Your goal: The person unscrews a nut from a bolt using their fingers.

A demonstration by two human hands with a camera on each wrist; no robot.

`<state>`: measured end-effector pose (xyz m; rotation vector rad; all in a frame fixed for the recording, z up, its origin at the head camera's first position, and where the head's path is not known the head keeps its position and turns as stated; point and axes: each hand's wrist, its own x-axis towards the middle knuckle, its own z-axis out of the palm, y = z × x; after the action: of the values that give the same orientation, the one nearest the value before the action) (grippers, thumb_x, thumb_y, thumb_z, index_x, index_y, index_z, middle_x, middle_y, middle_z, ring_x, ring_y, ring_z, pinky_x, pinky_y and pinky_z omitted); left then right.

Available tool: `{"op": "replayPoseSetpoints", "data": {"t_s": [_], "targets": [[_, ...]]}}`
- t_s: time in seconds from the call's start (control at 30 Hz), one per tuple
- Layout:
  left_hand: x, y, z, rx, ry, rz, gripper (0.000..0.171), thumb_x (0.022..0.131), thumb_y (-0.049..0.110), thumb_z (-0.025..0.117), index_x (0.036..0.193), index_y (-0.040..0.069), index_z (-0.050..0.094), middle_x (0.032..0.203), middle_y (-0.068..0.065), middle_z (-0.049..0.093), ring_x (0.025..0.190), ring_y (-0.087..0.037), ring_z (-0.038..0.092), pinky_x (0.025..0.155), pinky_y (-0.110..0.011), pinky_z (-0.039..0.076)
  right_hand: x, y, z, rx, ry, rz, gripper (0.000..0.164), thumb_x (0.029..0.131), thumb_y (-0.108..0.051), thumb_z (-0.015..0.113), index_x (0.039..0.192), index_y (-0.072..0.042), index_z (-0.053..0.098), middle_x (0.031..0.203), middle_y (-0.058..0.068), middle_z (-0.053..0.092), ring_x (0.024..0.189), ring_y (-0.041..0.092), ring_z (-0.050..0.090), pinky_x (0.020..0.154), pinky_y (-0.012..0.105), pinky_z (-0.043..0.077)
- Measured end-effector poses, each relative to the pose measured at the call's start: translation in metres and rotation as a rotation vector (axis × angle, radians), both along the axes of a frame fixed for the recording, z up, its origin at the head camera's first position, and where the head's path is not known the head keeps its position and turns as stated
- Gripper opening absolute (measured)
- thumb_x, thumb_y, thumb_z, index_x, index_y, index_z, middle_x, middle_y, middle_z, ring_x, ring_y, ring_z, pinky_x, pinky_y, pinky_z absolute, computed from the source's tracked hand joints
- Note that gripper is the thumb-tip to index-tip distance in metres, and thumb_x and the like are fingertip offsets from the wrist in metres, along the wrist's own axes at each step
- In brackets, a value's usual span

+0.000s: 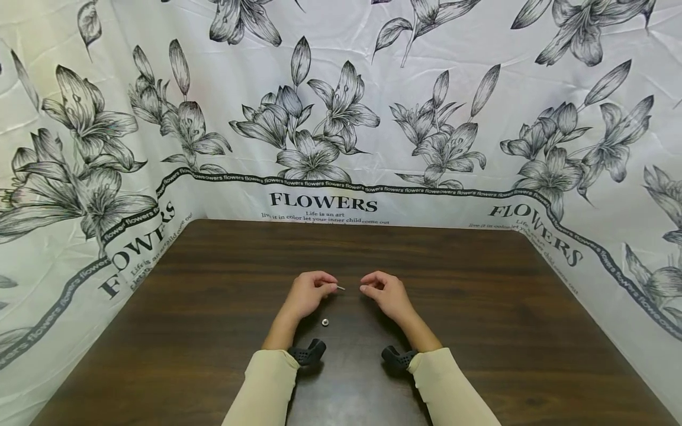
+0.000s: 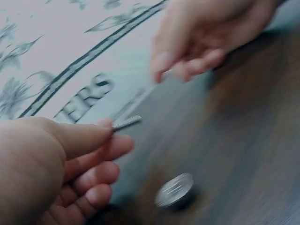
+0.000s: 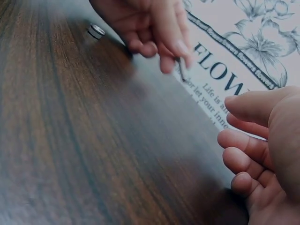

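Observation:
My left hand (image 1: 310,293) pinches a thin metal threaded rod (image 2: 127,123) between thumb and forefinger. The rod's free end points toward the right hand; its other end is hidden in the fingers. Across a small gap, my right hand (image 1: 388,294) hovers over the table with its fingers loosely bent, the thumb apart from them and nothing held. A small round silvery metal piece (image 1: 325,322) lies on the table, nearer to me than the hands and closest to the left one. In the left wrist view this metal piece (image 2: 176,191) is blurred, with lines across its top.
The dark wood-grain table (image 1: 469,307) reaches back to a white cloth (image 1: 330,204) printed with black lilies and lettering, which surrounds it at the back and sides. Dark wrist devices (image 1: 308,352) sit by both cream sleeves (image 1: 266,384).

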<state>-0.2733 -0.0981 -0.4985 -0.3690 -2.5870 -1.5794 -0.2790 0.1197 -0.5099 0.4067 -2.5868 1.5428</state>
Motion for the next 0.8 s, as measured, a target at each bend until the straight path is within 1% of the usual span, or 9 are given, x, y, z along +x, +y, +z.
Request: {"op": "replayPoseSetpoints", "data": {"t_s": [0.07, 0.13, 0.27, 0.37, 0.47, 0.57, 0.67, 0.8], "targets": [[0.000, -0.012, 0.001, -0.023, -0.011, 0.019, 0.006, 0.087, 0.008, 0.072, 0.091, 0.004, 0.074, 0.075, 0.000, 0.069, 0.064, -0.015, 0.058, 0.062, -0.031, 0.048, 0.000, -0.002, 0.000, 0.019, -0.005, 0.005, 0.012, 0.087, -0.013, 0.074, 0.098, -0.008, 0.072, 0.076, -0.004, 0.063, 0.065, 0.014, 0.055, 0.060, 0.029, 0.046], [0.001, -0.022, 0.002, -0.069, -0.013, 0.038, 0.006, 0.086, 0.011, 0.074, 0.090, 0.007, 0.074, 0.076, 0.002, 0.068, 0.066, -0.015, 0.057, 0.064, -0.032, 0.047, 0.001, -0.004, 0.000, 0.042, -0.013, 0.007, 0.012, 0.087, -0.014, 0.074, 0.098, -0.010, 0.072, 0.076, -0.005, 0.063, 0.066, 0.014, 0.055, 0.060, 0.030, 0.046], [0.002, -0.031, 0.003, -0.161, -0.015, 0.058, 0.006, 0.084, 0.015, 0.077, 0.089, 0.010, 0.076, 0.083, 0.003, 0.068, 0.073, -0.014, 0.057, 0.069, -0.034, 0.046, 0.002, -0.006, -0.002, 0.091, -0.015, 0.013, 0.011, 0.087, -0.015, 0.075, 0.097, -0.013, 0.071, 0.075, -0.007, 0.062, 0.069, 0.014, 0.055, 0.061, 0.031, 0.046], [0.002, -0.033, 0.004, -0.203, -0.032, 0.058, 0.006, 0.083, 0.016, 0.078, 0.087, 0.012, 0.076, 0.084, 0.004, 0.068, 0.076, -0.015, 0.057, 0.073, -0.035, 0.046, 0.004, -0.006, -0.002, 0.103, -0.008, 0.016, 0.011, 0.086, -0.015, 0.075, 0.096, -0.014, 0.072, 0.074, -0.007, 0.061, 0.068, 0.014, 0.055, 0.061, 0.032, 0.046], [0.002, -0.033, 0.007, -0.230, -0.041, 0.063, 0.004, 0.083, 0.015, 0.078, 0.083, 0.014, 0.075, 0.081, 0.005, 0.067, 0.075, -0.015, 0.056, 0.072, -0.035, 0.046, 0.004, -0.006, -0.001, 0.099, 0.001, 0.010, 0.010, 0.086, -0.015, 0.075, 0.095, -0.014, 0.072, 0.074, -0.007, 0.060, 0.068, 0.014, 0.055, 0.061, 0.032, 0.046], [0.002, -0.031, 0.008, -0.245, -0.041, 0.069, 0.007, 0.081, 0.011, 0.079, 0.081, 0.016, 0.073, 0.078, 0.006, 0.066, 0.073, -0.015, 0.055, 0.071, -0.034, 0.045, 0.003, -0.006, -0.001, 0.106, 0.006, 0.009, 0.010, 0.086, -0.015, 0.075, 0.095, -0.014, 0.072, 0.074, -0.007, 0.060, 0.066, 0.013, 0.054, 0.060, 0.032, 0.045], [0.002, -0.031, 0.007, -0.260, -0.030, 0.068, 0.009, 0.080, 0.008, 0.079, 0.081, 0.014, 0.073, 0.076, 0.006, 0.065, 0.071, -0.014, 0.055, 0.069, -0.034, 0.045, 0.003, -0.006, 0.000, 0.119, 0.005, 0.006, 0.009, 0.086, -0.016, 0.075, 0.095, -0.015, 0.072, 0.073, -0.008, 0.060, 0.065, 0.013, 0.054, 0.059, 0.031, 0.045], [0.002, -0.029, 0.004, -0.287, -0.017, 0.079, 0.012, 0.079, 0.005, 0.080, 0.080, 0.014, 0.072, 0.074, 0.006, 0.063, 0.072, -0.015, 0.054, 0.070, -0.034, 0.045, 0.004, -0.006, 0.000, 0.126, 0.008, 0.004, 0.009, 0.086, -0.017, 0.075, 0.094, -0.016, 0.072, 0.073, -0.008, 0.059, 0.065, 0.013, 0.053, 0.058, 0.030, 0.044]]}}
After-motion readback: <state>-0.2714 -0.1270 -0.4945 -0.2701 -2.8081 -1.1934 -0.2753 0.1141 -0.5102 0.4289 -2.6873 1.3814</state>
